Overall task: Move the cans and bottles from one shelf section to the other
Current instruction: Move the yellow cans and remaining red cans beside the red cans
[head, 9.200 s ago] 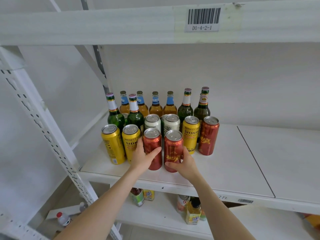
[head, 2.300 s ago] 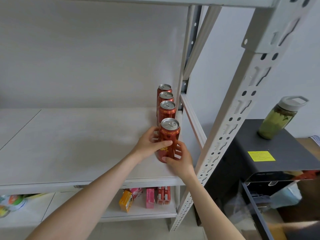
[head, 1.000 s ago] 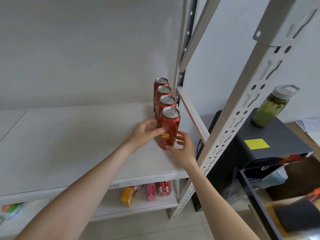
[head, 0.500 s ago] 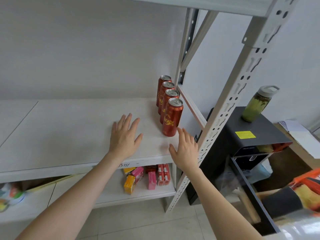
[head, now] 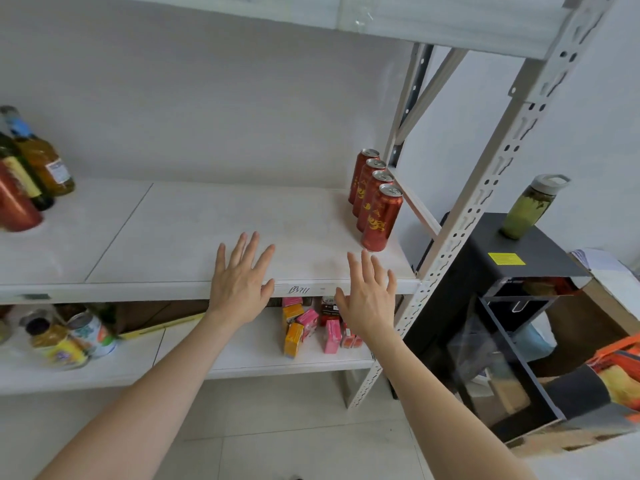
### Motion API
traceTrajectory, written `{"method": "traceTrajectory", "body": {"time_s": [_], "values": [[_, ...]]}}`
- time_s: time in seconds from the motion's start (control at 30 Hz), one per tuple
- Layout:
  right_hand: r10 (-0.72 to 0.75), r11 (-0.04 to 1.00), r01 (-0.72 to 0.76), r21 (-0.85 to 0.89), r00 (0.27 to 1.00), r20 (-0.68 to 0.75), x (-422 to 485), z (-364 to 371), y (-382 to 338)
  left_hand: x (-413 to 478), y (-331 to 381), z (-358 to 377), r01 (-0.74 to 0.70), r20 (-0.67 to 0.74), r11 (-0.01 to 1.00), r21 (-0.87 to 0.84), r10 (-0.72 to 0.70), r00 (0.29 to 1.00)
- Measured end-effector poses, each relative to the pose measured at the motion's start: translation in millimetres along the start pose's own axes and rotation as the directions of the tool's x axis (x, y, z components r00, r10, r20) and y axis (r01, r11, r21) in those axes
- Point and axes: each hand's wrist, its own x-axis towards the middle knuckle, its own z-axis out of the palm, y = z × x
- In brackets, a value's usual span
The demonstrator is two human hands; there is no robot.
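Bright, even light; bottles [head: 45, 164] blurred (perhaps motion), edges warped.

One head-worn camera, close in front of the white shelf [head: 207, 220], facing forward and down toward its right end; floor tiles [head: 277, 427] at the near edge.

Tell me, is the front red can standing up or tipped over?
Upright. The front red can stands on its base on the shelf, with its silver lid facing up.
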Motion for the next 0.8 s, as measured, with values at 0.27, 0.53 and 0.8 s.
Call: {"method": "traceTrajectory", "body": {"time_s": [0.27, 0.53, 0.8], "values": [[-0.067, 0.998, 0.067, -0.013, 0.996, 0.052, -17, 11, -82, -56, -71, -12, 0.085, 0.008, 0.996, 0.036, -0.086, 0.996], [-0.127, 0.992, 0.126, 0.012, 0.990, 0.057, -32, 28, -214, -115, -192, -28, 0.107, 0.050, 0.990, 0.090, -0.112, 0.992], [-0.184, 0.982, 0.180, 0.062, 0.980, 0.077, -50, 40, -363, -176, -323, -54, 0.140, 0.078, 0.977, 0.162, -0.155, 0.985]]}}
